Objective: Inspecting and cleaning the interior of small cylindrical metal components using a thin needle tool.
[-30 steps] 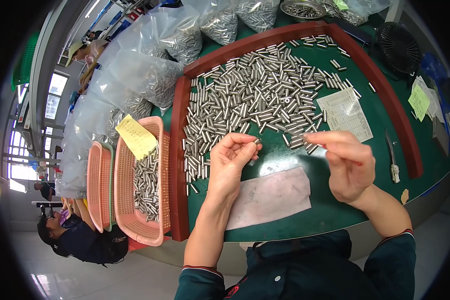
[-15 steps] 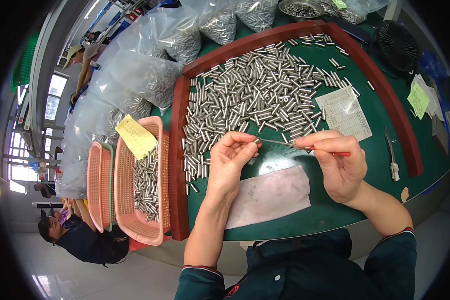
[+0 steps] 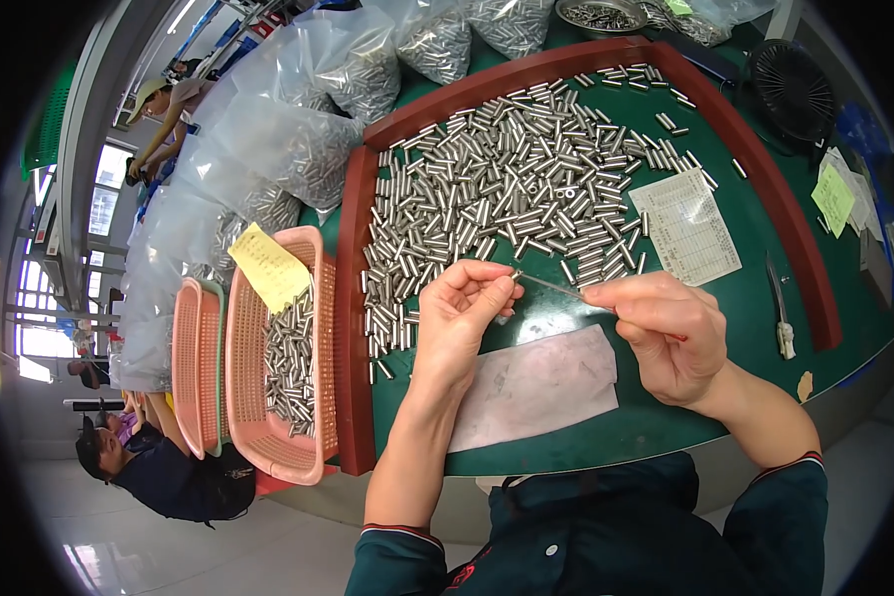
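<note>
My left hand [image 3: 464, 316] is closed, pinching a small metal cylinder [image 3: 516, 276] between thumb and fingertips; most of it is hidden. My right hand [image 3: 670, 336] grips a thin metal tool [image 3: 552, 287] with a red handle, largely covered by the fingers. The tool's slim shaft runs leftward, and its tip meets the end of the cylinder; how deep it reaches cannot be seen. Beyond both hands spreads a heap of short metal cylinders [image 3: 497, 179] on the green tabletop [image 3: 666, 427]. A stained white cloth [image 3: 536, 387] lies just below my hands.
A red-brown frame [image 3: 356, 328] borders the heap. Pink baskets [image 3: 236, 397], one holding cylinders, stand left; filled plastic bags [image 3: 308, 149] sit behind them. A printed sheet [image 3: 687, 228], tweezers [image 3: 777, 298] and a black fan [image 3: 787, 91] are right. Other people work at far left.
The right hand's fingers have shifted left along the tool toward the left hand, and less of the shaft and red handle shows. The left hand has barely moved, still pinching the cylinder.
</note>
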A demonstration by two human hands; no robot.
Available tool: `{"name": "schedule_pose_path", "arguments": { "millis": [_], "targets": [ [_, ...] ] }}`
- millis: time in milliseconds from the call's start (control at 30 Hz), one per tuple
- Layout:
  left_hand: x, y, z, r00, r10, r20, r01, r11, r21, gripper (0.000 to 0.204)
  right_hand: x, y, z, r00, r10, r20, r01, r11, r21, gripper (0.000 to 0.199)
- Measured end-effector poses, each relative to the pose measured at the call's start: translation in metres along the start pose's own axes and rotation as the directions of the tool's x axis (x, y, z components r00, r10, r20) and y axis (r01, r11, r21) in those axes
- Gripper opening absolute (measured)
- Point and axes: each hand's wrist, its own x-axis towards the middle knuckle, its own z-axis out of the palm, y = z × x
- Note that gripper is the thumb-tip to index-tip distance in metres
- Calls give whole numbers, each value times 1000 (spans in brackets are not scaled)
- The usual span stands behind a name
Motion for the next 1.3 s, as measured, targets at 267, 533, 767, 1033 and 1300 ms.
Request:
{"name": "schedule_pose_path", "arguments": {
  "millis": [267, 533, 767, 1033, 1300],
  "targets": [
    [2, -1, -2, 996, -70, 47, 75, 988, -134, 13, -1, 1, -1, 1000, 1, -21, -1, 1000, -9, 17],
    [2, -3, -4, 986, -105, 125, 125, 979, -161, 15, -1, 0, 0, 1000, -2, -17, 2, 1000, 7, 16],
    [-1, 0, 2, 994, -64, 88, 72, 994, -84, 12, -1, 0, 1, 1000, -4, -17, 4, 1000, -29, 16],
    [-1, 1, 0, 996, -19, 90, 26, 997, -72, 12, 2, -8, -8, 995, 4, 99, 2, 998, -56, 15],
    [5, 1, -7, 994, 37, -103, -41, 998, -42, 11, 7, -13, -5, 989, -27, 146, 40, 995, -89, 18]
  ]
}}
